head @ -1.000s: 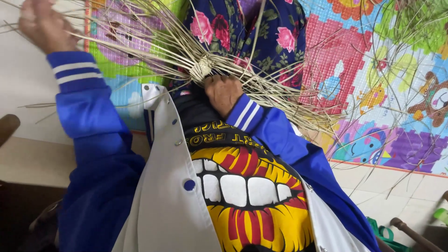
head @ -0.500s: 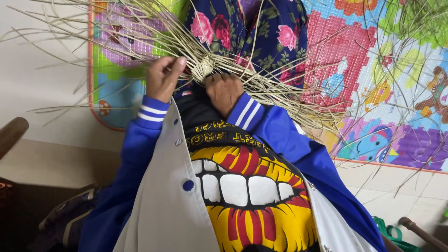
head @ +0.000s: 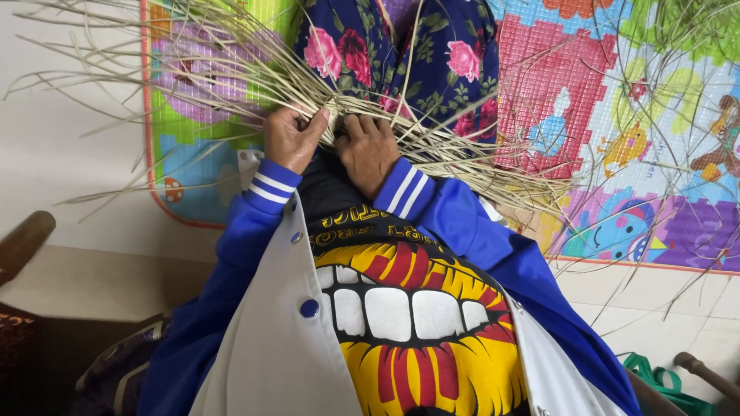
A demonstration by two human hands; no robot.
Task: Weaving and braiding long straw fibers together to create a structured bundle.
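**Hands at the straw knot**

Left hand (head: 291, 139) and right hand (head: 368, 150), both curled shut, grip the knot (head: 337, 108) of pale straw (head: 462, 166). Strands fan outward from the knot over a floral skirt (head: 401, 54) and mat (head: 617, 115)

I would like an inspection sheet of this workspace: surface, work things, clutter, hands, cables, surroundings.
Surface: colourful play mat on a pale tiled floor.
Work things: bundle of pale straw strands, woven at its centre and fanning out to all sides over a floral cloth.
Clutter: green strap at lower right; dark patterned bag at lower left.
Hands: left hand and right hand both press on the woven centre, fingers curled on the strands.
Cables: nothing seen.
Surroundings: brown wooden piece at the left edge, another at lower right.
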